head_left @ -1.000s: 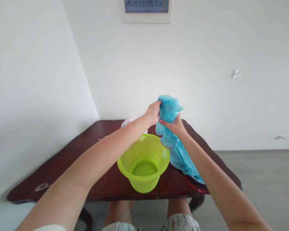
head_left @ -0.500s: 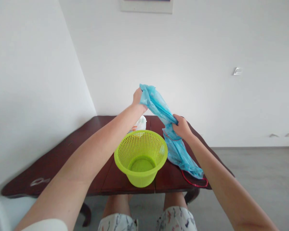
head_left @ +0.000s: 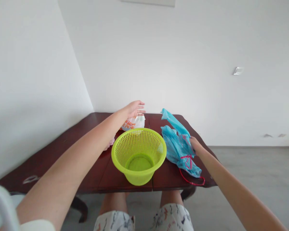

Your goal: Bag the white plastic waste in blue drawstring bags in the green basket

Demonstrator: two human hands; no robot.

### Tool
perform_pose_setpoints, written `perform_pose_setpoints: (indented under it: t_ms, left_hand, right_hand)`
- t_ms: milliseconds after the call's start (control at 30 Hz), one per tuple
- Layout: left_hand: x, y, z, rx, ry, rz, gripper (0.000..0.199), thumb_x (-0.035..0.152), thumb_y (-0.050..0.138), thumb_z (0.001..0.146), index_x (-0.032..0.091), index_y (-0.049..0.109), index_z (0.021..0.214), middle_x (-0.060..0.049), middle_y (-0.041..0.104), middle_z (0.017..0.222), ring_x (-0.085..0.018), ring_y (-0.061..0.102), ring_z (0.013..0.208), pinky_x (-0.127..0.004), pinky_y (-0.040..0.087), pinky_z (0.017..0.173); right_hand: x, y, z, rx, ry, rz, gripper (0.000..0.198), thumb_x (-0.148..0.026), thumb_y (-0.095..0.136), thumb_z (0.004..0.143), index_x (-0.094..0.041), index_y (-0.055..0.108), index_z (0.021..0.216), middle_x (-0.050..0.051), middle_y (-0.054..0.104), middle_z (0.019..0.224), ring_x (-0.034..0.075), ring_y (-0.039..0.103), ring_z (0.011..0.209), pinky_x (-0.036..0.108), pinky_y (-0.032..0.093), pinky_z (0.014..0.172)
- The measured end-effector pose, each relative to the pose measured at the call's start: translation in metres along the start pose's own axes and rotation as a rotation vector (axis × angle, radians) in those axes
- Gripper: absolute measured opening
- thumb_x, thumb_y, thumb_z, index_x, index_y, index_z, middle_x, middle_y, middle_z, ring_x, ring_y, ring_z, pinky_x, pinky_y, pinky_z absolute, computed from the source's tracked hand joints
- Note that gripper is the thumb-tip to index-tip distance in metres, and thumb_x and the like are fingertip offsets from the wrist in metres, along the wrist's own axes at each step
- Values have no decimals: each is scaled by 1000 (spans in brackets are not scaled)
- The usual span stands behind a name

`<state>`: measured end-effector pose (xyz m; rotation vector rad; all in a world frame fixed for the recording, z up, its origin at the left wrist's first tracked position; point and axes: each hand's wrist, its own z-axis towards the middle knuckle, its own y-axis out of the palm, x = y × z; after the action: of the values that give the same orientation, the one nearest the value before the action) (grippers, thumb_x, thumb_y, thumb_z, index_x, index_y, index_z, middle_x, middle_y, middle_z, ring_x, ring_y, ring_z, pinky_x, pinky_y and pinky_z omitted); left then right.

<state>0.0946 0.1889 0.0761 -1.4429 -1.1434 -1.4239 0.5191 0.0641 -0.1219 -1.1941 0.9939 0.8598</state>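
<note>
The white wall (head_left: 183,64) fills most of my view and carries no lettering that I can see. Below it stands the dark reddish-brown tabletop (head_left: 165,179), with pale seams of light along its joints and no label showing. My two bare arms stretch forward over it, the left one slanting in across the left half, the right one reaching up from the lower right corner. Between them, near the front edge, sits the lime-green basket (head_left: 139,178), upright, its mesh sides unmarked. Just to its right lies the blue plastic bag (head_left: 174,146), crumpled on the tabletop, with one twisted end standing up; I find no writing on it. Behind the basket is the white bag (head_left: 135,123), printed in orange, too blurred and too covered to read. My left grip (head_left: 135,109) is apart and holds nothing, fingers loosely spread and pointing right, above the white bag; whether it touches, I cannot tell. My right grip (head_left: 195,145) is clamped on the blue plastic bag at its right side, fingers mostly hidden. A pinkish thing (head_left: 110,143) peeks out past my left forearm. Smallest of all, the thin red cord (head_left: 192,183) curls at the bag's near end.
</note>
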Motion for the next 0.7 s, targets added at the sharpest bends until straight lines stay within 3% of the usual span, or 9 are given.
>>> perform_pose_setpoints:
  t_ms: [100,167,300,367,433,567,700]
  left_hand:
    - [-6,-14,-14,-20,37,36,32,35,86,93,22,75,121,-18,83,142,-32,83,118,-44,68,99]
    - [-14,-30,-23,-23,80,52,29,33,84,96,22,76,121,-15,84,141,-28,83,115,-38,67,97]
    - [-42,-73,-34,115,151,224,22,36,76,101,21,78,117,-14,84,138,-24,83,112,-34,66,90]
    - [-62,-92,-36,223,139,314,22,36,75,99,20,77,113,-14,84,131,-23,81,104,-33,65,85]
    - [-86,-108,-38,285,122,361,23,35,77,95,20,75,111,-12,84,122,-23,79,102,-33,64,85]
    - [-135,-124,-45,346,120,443,30,40,76,92,21,73,115,-10,82,121,-27,79,111,-39,66,95]
    - [-176,-127,-55,399,149,521,31,44,70,95,22,71,117,-16,80,133,-33,78,127,-49,64,112]
  right_hand:
    - [37,10,-11,14,49,-166,52,-55,84,80,-21,78,119,16,88,110,43,85,112,59,71,101]
    - [54,16,-13,58,48,-279,64,-49,86,80,-17,74,134,21,85,125,48,80,130,66,63,118]
    - [74,22,-10,88,-45,-429,99,-45,84,85,-14,52,173,29,60,174,54,51,169,71,39,142]
    - [82,26,-8,45,-145,-517,107,-44,77,91,-16,37,186,26,44,189,52,38,179,70,31,147]
    - [91,34,-7,-16,-214,-581,104,-45,68,99,-19,28,192,23,40,193,46,37,181,67,30,149]
    - [113,58,-13,-79,-173,-593,92,-63,54,112,-22,34,192,20,43,194,42,38,183,64,32,149]
    - [137,72,-20,-90,-241,-731,101,-82,52,111,-26,35,193,20,33,199,45,31,185,70,27,149]
